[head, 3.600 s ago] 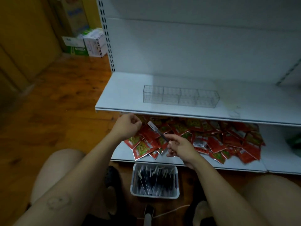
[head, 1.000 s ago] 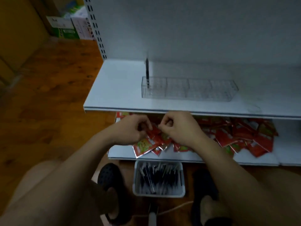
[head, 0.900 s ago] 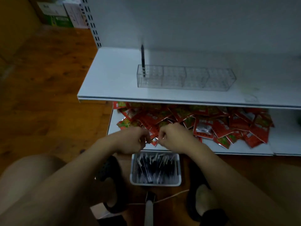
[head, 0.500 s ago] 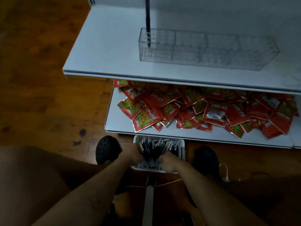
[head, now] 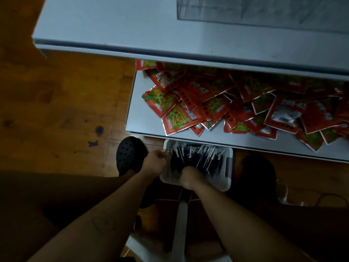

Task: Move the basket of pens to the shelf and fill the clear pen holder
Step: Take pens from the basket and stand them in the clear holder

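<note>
White basket [head: 228, 177] | dark pale-tipped pens [head: 200, 157] | left hand [head: 154, 164] grips rim | right hand [head: 190, 178] fingers clutch pens

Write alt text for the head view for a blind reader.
Two hands reach into a white basket of pens on the floor: the left hand holds its left rim, the right hand is among the pens. Red packets litter the shelf behind.

The left hand [head: 154, 164] grips the left rim of the basket [head: 228, 173], which sits on the floor [head: 56, 110]. The right hand [head: 189, 176] has its fingers down among the pens [head: 204, 157] inside the basket. Beyond the fingers, a lower shelf [head: 137, 110] holds heaped packets [head: 217, 103]. Above that, on the upper shelf [head: 113, 25], stands the clear pen holder [head: 264, 12]. A left shoe [head: 130, 156] lies just left of the left fingers, and a right shoe [head: 258, 173] lies to the right of the basket.
</note>
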